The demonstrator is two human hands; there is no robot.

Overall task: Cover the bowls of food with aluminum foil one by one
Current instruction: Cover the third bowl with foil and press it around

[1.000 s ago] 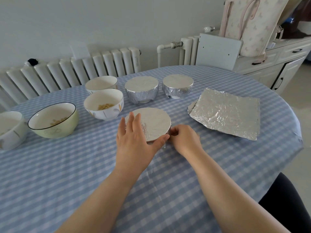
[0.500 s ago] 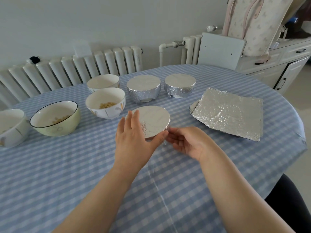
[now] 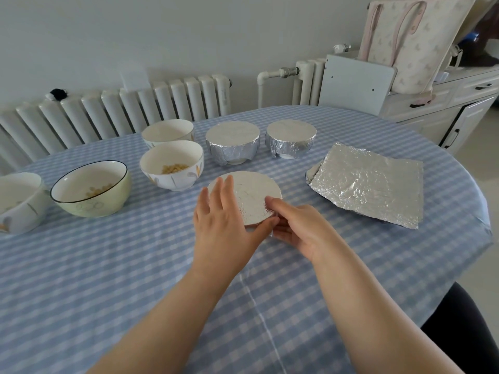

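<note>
Since before, right hand [image 3: 294, 228] now pinches foil-covered bowl [image 3: 251, 195], left hand [image 3: 224, 225] flat, on checked tablecloth [image 3: 108, 265].

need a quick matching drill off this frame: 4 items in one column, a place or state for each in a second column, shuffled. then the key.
Things
1. green bowl
2. stack of foil sheets
3. near foil-covered bowl
4. far right foil-covered bowl

Place or state
A. lying flat on the tablecloth, right of the bowls
B. between the left hand and right hand, being wrapped
C. uncovered, dark rim, a little food inside
D. fully wrapped, back row, no hand on it

Pairs: 1-C, 2-A, 3-B, 4-D
</note>
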